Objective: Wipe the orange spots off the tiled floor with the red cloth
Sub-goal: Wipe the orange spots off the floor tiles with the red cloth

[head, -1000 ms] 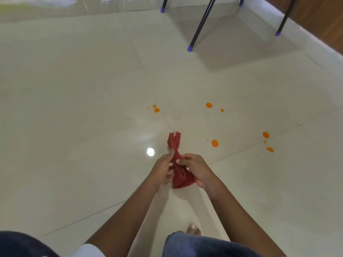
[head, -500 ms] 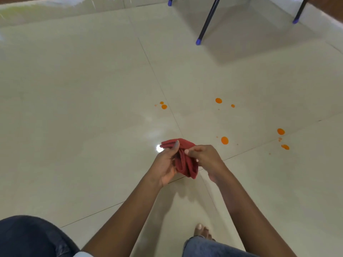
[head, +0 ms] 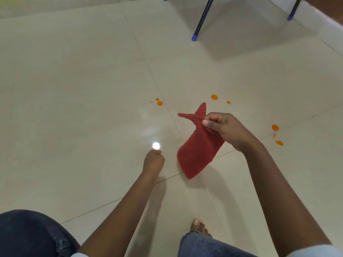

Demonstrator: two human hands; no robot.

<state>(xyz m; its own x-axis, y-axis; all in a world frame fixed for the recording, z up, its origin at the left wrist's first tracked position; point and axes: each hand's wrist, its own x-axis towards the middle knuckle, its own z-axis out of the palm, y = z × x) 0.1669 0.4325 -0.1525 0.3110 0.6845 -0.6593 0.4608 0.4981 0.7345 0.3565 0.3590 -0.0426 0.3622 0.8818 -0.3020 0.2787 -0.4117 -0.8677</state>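
My right hand (head: 225, 129) pinches the red cloth (head: 197, 151) near one end, and the cloth hangs loose above the cream tiled floor (head: 83, 89). My left hand (head: 153, 161) is down near the floor to the cloth's left, fingers curled, holding nothing. Orange spots lie ahead: a pair at the left (head: 159, 103), a round one (head: 214, 97) with a small dot (head: 228, 102) just beyond the cloth, and a group at the right (head: 275, 127) with another blot (head: 279, 142) below it. The cloth touches none of them.
Dark chair legs with blue feet (head: 194, 37) stand at the back, one more at the far right (head: 290, 18). My bare foot (head: 199, 228) and jeans-clad knees (head: 31, 234) are at the bottom edge. A bright light glare (head: 156, 145) reflects on the tile by my left hand.
The left hand has let go of the cloth and dropped toward the floor. The right hand has lifted the cloth up and to the right, and it now hangs unfolded.
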